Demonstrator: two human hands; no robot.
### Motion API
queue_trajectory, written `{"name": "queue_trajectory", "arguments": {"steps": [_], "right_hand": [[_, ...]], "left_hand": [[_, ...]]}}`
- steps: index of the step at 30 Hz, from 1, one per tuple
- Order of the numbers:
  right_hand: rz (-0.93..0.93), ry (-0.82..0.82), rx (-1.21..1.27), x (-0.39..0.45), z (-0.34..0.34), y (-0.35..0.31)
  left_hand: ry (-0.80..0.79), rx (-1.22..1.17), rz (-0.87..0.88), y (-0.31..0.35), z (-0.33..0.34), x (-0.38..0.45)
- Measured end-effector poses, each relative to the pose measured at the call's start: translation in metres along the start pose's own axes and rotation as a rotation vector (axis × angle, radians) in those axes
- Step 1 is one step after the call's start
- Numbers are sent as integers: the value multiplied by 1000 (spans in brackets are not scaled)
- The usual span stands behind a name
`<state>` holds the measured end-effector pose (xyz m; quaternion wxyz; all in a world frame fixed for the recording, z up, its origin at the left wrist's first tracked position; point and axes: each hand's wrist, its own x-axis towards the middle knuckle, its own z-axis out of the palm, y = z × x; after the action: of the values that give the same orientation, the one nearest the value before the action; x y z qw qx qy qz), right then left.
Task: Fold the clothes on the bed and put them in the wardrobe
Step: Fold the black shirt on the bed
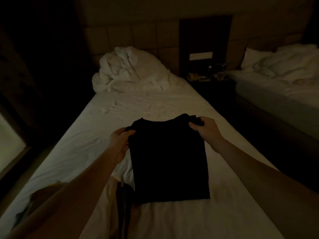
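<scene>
Still early: black cloth shirt (168,159) half folded on the white-sheeted bed (233,169).
Left hand (119,144) and right hand (205,129) fingers pinch its top corners; more clothes wait, wardrobe unseen.

One black garment (170,161), pinched at its far corners. Two hands: left hand (120,141), right hand (204,129). Two beds: near bed (138,104) under the grip, second bed (279,90) right of it. One crumpled duvet (127,69) beyond.

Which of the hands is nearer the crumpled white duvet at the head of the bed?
Left. The left hand sits on the duvet side, gripping the black shirt; the right hand grips its opposite corner.
</scene>
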<state>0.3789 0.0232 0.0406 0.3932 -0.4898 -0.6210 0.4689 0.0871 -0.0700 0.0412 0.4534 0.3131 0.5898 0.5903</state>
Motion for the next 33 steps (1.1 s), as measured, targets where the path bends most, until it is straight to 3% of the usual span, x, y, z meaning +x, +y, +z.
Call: {"name": "queue_trajectory", "arguments": {"steps": [8, 17, 28, 33], "right_hand": [[-73, 39, 349, -125, -42, -80], [-101, -77, 419, -229, -41, -134], [-59, -403, 541, -300, 66, -150], [-52, -455, 490, -287, 128, -155]], "left_hand": [[16, -161, 97, 61, -12, -129], [12, -166, -9, 92, -40, -250], [33, -47, 53, 115, -177, -364], [138, -29, -14, 116, -230, -355]]}}
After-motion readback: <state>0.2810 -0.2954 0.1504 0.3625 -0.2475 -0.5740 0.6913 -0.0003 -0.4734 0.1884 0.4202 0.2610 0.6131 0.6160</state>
